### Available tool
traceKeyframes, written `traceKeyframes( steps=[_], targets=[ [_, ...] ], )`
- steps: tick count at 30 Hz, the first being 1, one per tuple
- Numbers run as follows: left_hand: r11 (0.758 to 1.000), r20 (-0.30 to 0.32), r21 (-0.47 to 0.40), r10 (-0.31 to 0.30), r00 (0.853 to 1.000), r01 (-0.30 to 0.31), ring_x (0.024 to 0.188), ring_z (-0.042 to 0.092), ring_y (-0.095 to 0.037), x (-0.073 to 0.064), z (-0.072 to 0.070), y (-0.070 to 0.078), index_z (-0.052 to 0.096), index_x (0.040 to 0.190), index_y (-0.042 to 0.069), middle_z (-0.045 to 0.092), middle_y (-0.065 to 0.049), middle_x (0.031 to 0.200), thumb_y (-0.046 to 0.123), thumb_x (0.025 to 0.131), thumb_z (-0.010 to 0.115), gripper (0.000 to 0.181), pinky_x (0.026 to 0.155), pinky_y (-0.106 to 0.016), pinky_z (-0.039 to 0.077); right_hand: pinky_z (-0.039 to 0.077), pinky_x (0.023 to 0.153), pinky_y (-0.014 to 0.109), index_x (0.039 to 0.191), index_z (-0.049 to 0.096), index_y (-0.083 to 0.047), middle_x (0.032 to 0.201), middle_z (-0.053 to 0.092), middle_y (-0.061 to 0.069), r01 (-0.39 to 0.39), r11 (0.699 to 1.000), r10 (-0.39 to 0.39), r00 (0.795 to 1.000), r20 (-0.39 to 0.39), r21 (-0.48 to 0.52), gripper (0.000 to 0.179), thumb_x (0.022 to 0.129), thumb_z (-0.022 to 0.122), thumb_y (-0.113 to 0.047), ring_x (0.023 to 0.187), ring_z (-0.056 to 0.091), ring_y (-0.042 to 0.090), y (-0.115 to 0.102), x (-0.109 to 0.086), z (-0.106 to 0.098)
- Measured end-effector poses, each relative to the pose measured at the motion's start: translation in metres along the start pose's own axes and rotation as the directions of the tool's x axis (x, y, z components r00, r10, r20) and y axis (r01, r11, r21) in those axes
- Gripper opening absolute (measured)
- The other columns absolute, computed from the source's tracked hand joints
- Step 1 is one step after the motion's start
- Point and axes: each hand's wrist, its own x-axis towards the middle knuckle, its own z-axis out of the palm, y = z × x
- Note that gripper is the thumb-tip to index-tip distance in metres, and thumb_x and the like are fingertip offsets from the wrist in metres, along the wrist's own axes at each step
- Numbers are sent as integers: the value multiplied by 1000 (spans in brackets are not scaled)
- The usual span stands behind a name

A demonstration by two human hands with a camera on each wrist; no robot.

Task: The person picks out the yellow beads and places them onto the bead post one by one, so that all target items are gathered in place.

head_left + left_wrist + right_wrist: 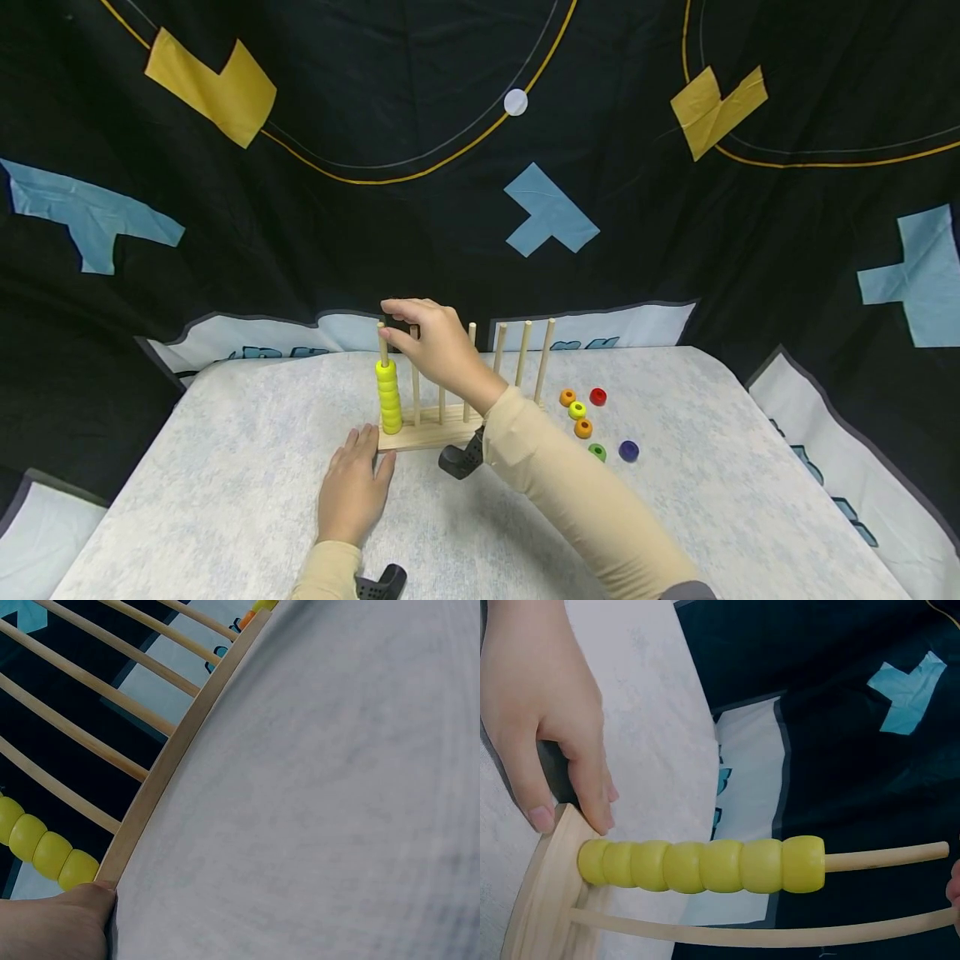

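A wooden bead rack (427,435) with several upright pegs stands on the table. Yellow beads (724,865) are stacked on its leftmost peg (885,857), whose upper end is bare. My left hand (354,492) holds the rack's left end, with the thumb at the front edge and the fingers along the end; the right wrist view shows the corner between them. At the top of the leftmost peg is my right hand (438,346), its thumb and fingers parted, with no bead seen between them. Only a sliver of its fingertips shows in the right wrist view.
Right of the rack lie loose beads: two orange (567,397), one red (597,397), one yellow (577,410), one green (597,452) and one dark blue (628,451). My right forearm (577,492) crosses in front of the rack. A black printed cloth (420,242) hangs behind the table.
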Motion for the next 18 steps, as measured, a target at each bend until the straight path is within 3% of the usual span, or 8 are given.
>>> traceKeyframes(
  steps=[3,7,14,18],
  targets=[
    [1000,13,0,-7,1000,7,147,30,-42,0,0,0,40,147,-6,41,-23,154,33,101,54,62,123,-56,21,54,93,16,129,66,-9,128,69,4,42,999,-42,999,-28,23,41,90,74,-16,112,67,14,0,-3,-4],
    [1000,14,-2,-9,1000,9,148,30,-42,0,0,1,41,147,-6,41,-23,154,33,101,55,62,123,-56,20,55,95,22,129,66,-7,129,69,5,78,996,-77,996,-44,32,41,89,75,-15,113,67,16,0,-11,-8],
    [1000,14,11,-27,1000,27,149,28,-41,0,1,2,41,147,-4,40,-21,155,33,101,56,61,124,-57,19,50,107,30,131,64,-9,131,68,2,71,996,-70,997,-30,51,43,90,75,-20,118,65,13,1,-35,-12],
    [999,15,16,-38,999,37,149,28,-39,0,2,2,41,148,-3,39,-20,156,33,100,56,62,124,-57,18,52,104,27,130,65,-9,128,69,2,87,994,-85,996,-30,61,42,90,75,-18,116,66,13,4,-51,-12]
  ],
)
